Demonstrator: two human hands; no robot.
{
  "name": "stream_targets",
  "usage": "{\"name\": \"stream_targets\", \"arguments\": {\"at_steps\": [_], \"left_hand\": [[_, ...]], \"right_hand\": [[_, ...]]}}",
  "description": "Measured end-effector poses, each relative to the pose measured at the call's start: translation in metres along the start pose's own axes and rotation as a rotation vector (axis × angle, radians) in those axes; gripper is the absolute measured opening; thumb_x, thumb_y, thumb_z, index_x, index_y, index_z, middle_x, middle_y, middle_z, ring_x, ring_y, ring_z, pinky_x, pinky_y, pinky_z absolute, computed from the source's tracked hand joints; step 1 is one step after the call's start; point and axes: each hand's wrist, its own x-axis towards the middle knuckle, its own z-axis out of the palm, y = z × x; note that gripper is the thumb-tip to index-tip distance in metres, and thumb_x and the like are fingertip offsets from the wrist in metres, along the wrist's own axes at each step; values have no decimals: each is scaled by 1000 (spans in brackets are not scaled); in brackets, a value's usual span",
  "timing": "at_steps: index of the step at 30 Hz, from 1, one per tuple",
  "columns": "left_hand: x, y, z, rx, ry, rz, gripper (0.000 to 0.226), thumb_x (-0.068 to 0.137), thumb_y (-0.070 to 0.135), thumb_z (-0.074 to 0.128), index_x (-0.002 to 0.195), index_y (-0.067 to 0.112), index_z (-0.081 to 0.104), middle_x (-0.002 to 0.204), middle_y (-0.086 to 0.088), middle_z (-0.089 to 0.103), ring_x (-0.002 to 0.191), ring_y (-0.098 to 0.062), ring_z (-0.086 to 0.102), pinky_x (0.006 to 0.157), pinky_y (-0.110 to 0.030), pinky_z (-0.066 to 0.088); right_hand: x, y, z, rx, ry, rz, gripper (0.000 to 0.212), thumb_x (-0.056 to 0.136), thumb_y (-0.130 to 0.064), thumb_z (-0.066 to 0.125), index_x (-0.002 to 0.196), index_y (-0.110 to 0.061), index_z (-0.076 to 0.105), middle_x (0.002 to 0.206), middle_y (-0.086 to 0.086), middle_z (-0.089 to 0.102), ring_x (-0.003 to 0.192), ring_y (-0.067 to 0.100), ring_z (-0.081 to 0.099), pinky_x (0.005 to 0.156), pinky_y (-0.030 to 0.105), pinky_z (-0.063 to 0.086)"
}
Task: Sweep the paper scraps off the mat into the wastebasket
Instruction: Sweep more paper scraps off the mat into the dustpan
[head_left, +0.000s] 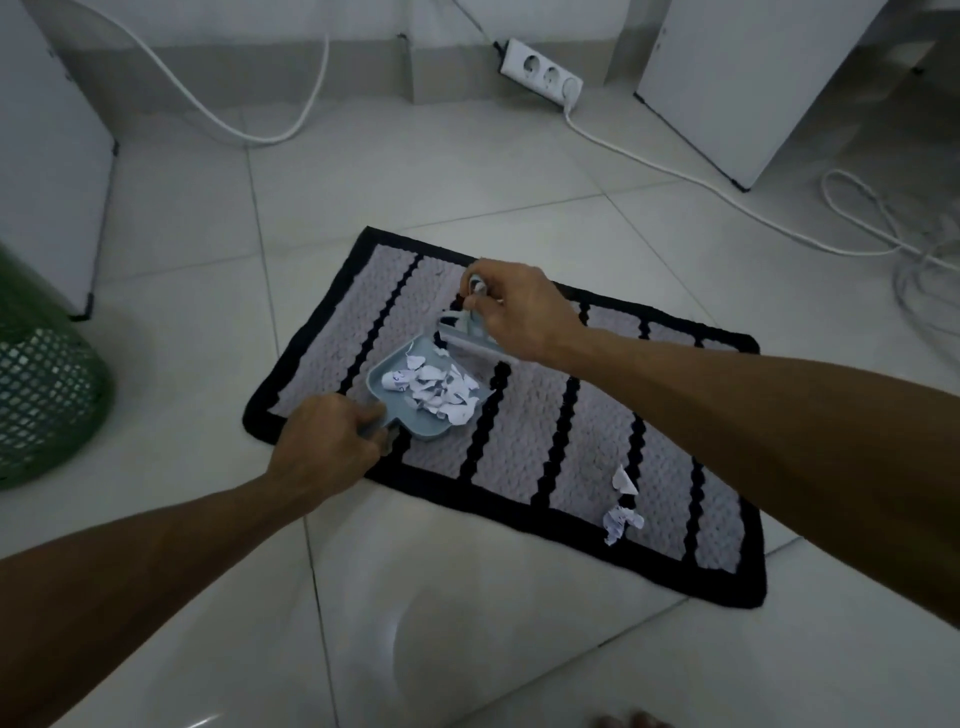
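A grey mat (587, 447) with black stripes and a black border lies on the tiled floor. My left hand (324, 441) grips the handle of a small light-blue dustpan (395, 366) resting on the mat's left part. A heap of white paper scraps (434, 392) fills the pan. My right hand (514, 312) holds a small light-blue hand brush (467, 340) with its bristles at the pan's far edge. Two or three more scraps (622, 512) lie on the mat near its right front. The green mesh wastebasket (36, 384) stands at the left edge of view.
A white power strip (540, 73) sits by the far wall, its cables (727, 202) trailing across the floor to the right. White furniture panels stand at the far left (47, 171) and far right (737, 83). Bare toes (628, 721) show at the bottom edge.
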Motion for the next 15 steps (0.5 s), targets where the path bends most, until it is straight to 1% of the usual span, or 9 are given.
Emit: {"name": "stream_targets", "arguments": {"at_steps": [2, 3, 4, 6, 7, 9, 11, 13, 15], "left_hand": [[1, 1, 1, 6, 12, 59, 21, 79, 25, 69, 87, 6, 73, 57, -9, 69, 46, -18, 58, 51, -27, 46], [2, 0, 1, 0, 10, 75, 19, 79, 23, 69, 87, 6, 73, 57, -9, 69, 45, -18, 58, 50, -26, 46], [3, 0, 1, -13, 9, 80, 18, 79, 23, 70, 88, 8, 74, 58, -8, 70, 45, -18, 57, 50, -26, 45], [4, -2, 1, -36, 4, 81, 17, 79, 23, 70, 93, 13, 75, 60, -7, 72, 45, -16, 57, 49, -24, 43], [5, -3, 1, -38, -7, 84, 18, 79, 23, 70, 94, 15, 75, 61, -7, 73, 46, -15, 58, 49, -23, 44], [8, -3, 1, -21, -38, 114, 21, 79, 22, 70, 99, 17, 74, 66, -8, 74, 49, -15, 61, 52, -24, 46], [10, -3, 2, 0, -56, 163, 27, 79, 20, 70, 106, 17, 72, 69, -9, 75, 49, -15, 61, 52, -22, 44], [12, -5, 3, 9, -50, 196, 30, 78, 18, 70, 108, 16, 71, 70, -10, 75, 51, -16, 63, 55, -23, 47], [11, -5, 6, -16, -25, 222, 30, 78, 16, 71, 107, 17, 71, 67, -8, 75, 50, -17, 65, 57, -28, 53]], "right_hand": [[-11, -2, 8, -15, -32, 2, 11, 95, -9, 56, 86, -13, 62, 76, 4, 66, 66, 25, 60, 61, 37, 51], [-16, -6, 11, -2, -48, -14, 13, 95, -8, 55, 84, -15, 61, 75, 3, 66, 66, 24, 60, 60, 37, 51], [-18, -9, 11, 19, -50, -26, 14, 95, -9, 55, 84, -15, 60, 76, 5, 67, 69, 26, 63, 62, 40, 53], [-20, -14, 1, 46, -7, -2, 11, 97, -11, 55, 89, -16, 62, 82, 9, 71, 77, 31, 69, 67, 43, 58], [-21, -14, -9, 38, 18, 25, 10, 98, -12, 55, 93, -16, 62, 85, 8, 72, 78, 30, 69, 67, 42, 58], [-25, -7, -31, -9, 82, 79, 9, 99, -14, 54, 97, -16, 63, 86, 5, 72, 74, 26, 69, 66, 38, 58], [-40, 5, -53, -93, 175, 136, 10, 98, -15, 54, 96, -16, 63, 81, 5, 71, 67, 21, 66, 63, 37, 57], [-64, 15, -68, -165, 226, 204, 11, 97, -14, 52, 96, -13, 62, 78, 7, 70, 65, 24, 64, 61, 37, 55], [-96, 21, -76, -226, 213, 251, 12, 99, -13, 50, 98, -9, 60, 77, 11, 69, 64, 29, 64, 58, 39, 54]]}}
